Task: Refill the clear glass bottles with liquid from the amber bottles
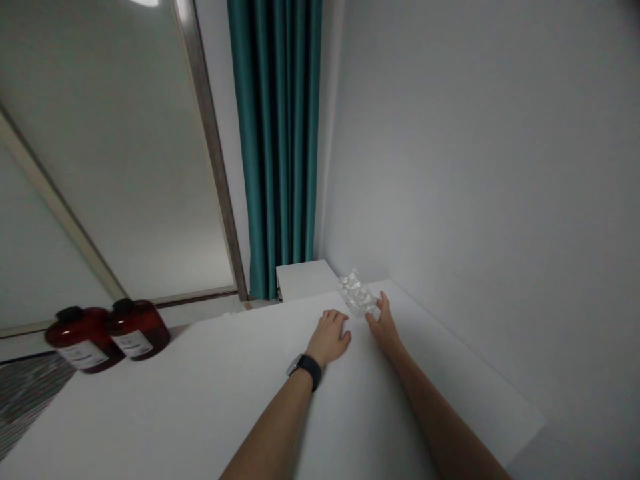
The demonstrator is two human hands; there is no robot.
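Observation:
A crumpled piece of clear plastic (356, 295), like a wrapper or bag, rests at the far end of the white table (240, 393). My right hand (386, 328) has the near right edge of this plastic between its thumb and fingers. Just left of it, my left hand (329, 337) lies palm down on the tabletop with the thumb apart from slightly bent fingers, nothing in it. A dark-banded watch (309, 371) is on my left wrist.
Two dark red bottles (137, 330) with black caps and white labels stand at the table's left edge. Beyond the far edge is a white box-shaped cabinet (305, 280), with a green curtain (280, 147) behind it. A wall (475, 200) runs along the right side.

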